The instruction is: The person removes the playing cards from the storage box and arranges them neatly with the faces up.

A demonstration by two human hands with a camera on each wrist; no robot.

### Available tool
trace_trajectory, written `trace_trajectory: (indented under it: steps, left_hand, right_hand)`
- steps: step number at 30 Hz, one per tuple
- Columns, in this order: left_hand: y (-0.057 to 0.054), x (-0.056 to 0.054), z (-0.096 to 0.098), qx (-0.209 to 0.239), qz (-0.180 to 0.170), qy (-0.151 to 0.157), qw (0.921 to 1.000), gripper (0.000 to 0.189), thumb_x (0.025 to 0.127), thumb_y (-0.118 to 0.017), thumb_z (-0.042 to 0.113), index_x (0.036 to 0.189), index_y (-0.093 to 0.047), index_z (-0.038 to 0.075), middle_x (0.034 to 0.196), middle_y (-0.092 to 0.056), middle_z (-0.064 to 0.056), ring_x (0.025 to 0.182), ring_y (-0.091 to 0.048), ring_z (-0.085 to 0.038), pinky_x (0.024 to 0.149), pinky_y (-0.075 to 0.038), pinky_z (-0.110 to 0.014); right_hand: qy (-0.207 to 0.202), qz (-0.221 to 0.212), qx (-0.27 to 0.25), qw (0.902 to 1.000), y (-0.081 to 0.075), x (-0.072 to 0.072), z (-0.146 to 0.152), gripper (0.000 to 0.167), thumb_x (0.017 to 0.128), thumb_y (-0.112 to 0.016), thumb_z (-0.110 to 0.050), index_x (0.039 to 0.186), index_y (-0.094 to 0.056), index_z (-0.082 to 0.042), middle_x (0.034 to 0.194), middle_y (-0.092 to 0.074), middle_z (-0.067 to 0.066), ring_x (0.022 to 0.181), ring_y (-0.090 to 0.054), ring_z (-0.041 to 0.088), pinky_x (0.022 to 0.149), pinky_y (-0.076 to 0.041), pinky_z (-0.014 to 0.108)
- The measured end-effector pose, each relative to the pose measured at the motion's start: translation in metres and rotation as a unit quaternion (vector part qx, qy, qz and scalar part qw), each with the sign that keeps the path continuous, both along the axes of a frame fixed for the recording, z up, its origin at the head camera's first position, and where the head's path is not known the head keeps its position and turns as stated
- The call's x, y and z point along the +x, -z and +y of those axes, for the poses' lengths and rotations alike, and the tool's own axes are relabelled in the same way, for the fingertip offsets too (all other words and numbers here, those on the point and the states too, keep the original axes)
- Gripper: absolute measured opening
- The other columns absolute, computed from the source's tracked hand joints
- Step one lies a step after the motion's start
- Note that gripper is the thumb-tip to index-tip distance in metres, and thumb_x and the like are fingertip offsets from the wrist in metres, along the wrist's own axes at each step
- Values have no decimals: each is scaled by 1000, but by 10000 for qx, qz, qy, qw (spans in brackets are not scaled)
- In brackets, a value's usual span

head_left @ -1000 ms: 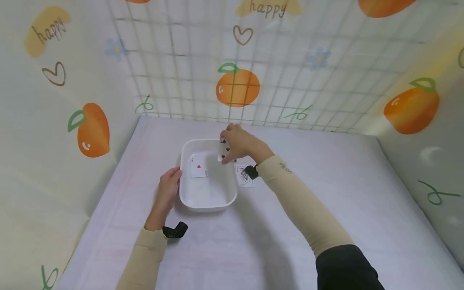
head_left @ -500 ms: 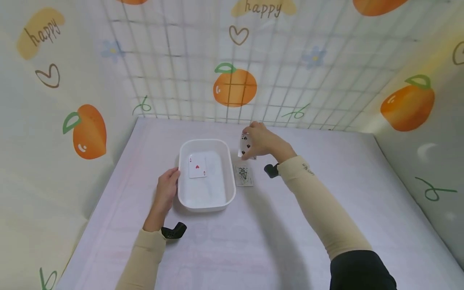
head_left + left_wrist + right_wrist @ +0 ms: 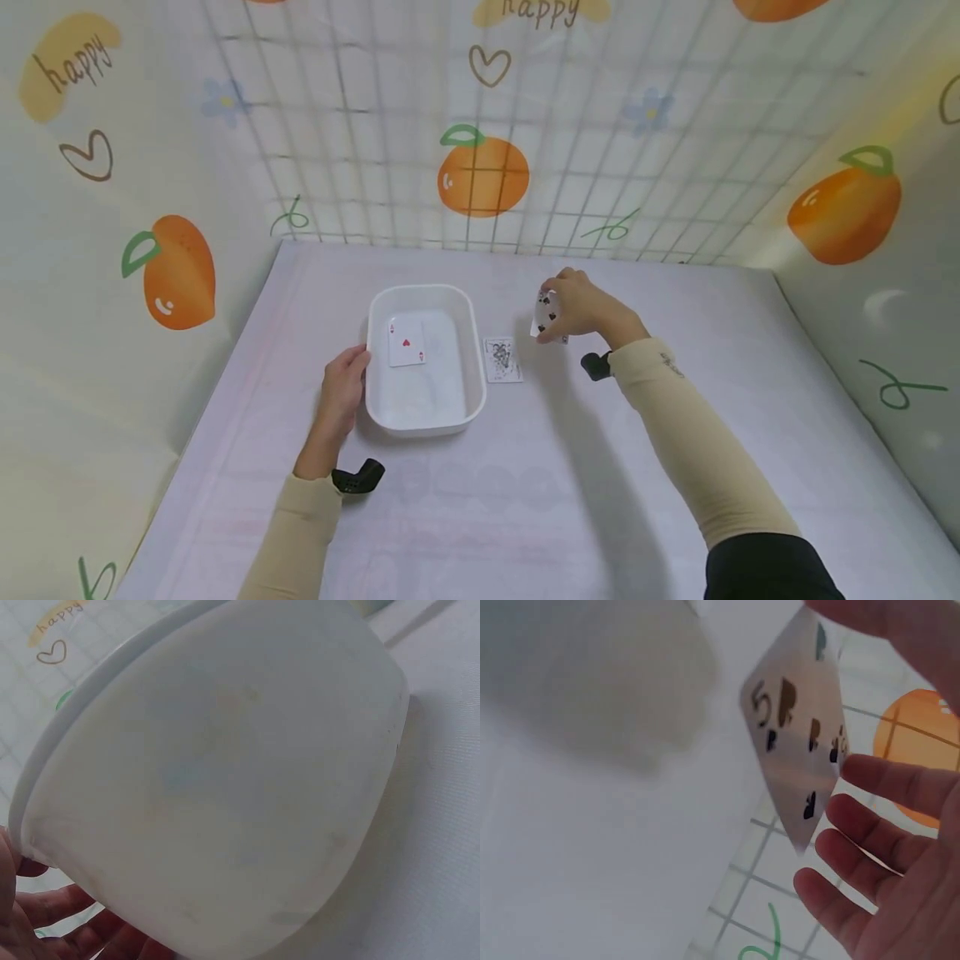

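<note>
My right hand [image 3: 588, 308] pinches a playing card [image 3: 795, 742], a five of spades, between thumb and index finger; the other fingers are spread apart. It is held tilted on edge, to the right of a white plastic basin [image 3: 425, 425]. My left hand [image 3: 344, 387] grips the basin's left side at the rim, and part of its fingers show below the rim in the left wrist view. Inside the basin lies an ace of hearts [image 3: 407, 343]. A card with a black-and-white picture [image 3: 502, 360] lies on the table just right of the basin.
The white cloth-covered table [image 3: 450, 517] ends at a back wall [image 3: 585, 125] of wire grid behind a sheet printed with oranges. Printed side sheets stand at left and right. Black wrist cameras [image 3: 358, 477] sit on both wrists.
My right hand has moved right with the five of spades, from over the basin's right rim to past the picture card. The left hand stays at the basin.
</note>
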State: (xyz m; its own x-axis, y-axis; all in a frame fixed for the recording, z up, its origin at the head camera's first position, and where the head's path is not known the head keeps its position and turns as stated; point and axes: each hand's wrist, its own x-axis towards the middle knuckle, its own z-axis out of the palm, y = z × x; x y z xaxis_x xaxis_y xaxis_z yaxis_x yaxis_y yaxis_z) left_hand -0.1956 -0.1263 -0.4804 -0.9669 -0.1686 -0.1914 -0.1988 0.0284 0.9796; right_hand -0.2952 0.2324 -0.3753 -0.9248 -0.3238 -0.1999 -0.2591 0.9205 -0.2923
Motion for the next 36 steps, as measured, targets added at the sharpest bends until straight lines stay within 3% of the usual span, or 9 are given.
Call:
trace_trajectory:
  steps: [11,36]
  left_hand:
    - [-2,2,1,20,-64,17,10000,46,104,-44,23,142,-47,-3,145,-49,-18,132,-47,-30,110,-38,-43]
    - [-2,2,1,-19,-131,-28,9999,46,105,-45,26,142,-48,0,145,-49,-16,133,-47,-29,110,-38,-43]
  right_hand:
    - [63,-238,143,9996,13,5,4,82,69,-89,-30,138,-52,-5,135,-42,20,113,-40,34,87,-49,50]
    - [-218,-264,325,9989,43,10,4,80,63,-90,-27,135,-58,-13,135,-44,19,111,-41,36,82,-46,47]
